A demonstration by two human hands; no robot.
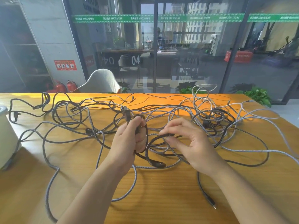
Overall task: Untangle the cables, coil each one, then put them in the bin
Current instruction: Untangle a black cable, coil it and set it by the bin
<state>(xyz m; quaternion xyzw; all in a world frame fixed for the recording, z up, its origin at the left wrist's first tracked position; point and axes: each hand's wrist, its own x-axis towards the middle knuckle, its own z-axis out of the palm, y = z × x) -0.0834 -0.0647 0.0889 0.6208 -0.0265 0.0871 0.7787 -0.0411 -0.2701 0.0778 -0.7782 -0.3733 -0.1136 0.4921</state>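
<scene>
- Head view, looking down over a wooden table (48,183) strewn with a big tangle of cables (186,113), grey braided ones and black ones crossing each other from edge to edge.
- Left hand (129,139) is up at the middle of the table, fingers curled tight round a few turns of a dark cable (155,164), with a loop of it hanging below the fist.
- Right hand (191,143) is just beside it, thumb and fingertips pinching that same dark cable where it arcs across, the other fingers loosely bent.
- One black plug end (212,204) lies loose on the table near the right forearm.
- Grey braided cable (48,183) sweeps in a long curve down the left side to the near edge.
- Over at the far left edge sits a pale rounded container (6,135), only partly in shot; whether it is the bin, can't tell.
- Behind the table: a light chair (102,81), red fire extinguishers (64,86), green plants (257,94) and a glass wall (194,46).
</scene>
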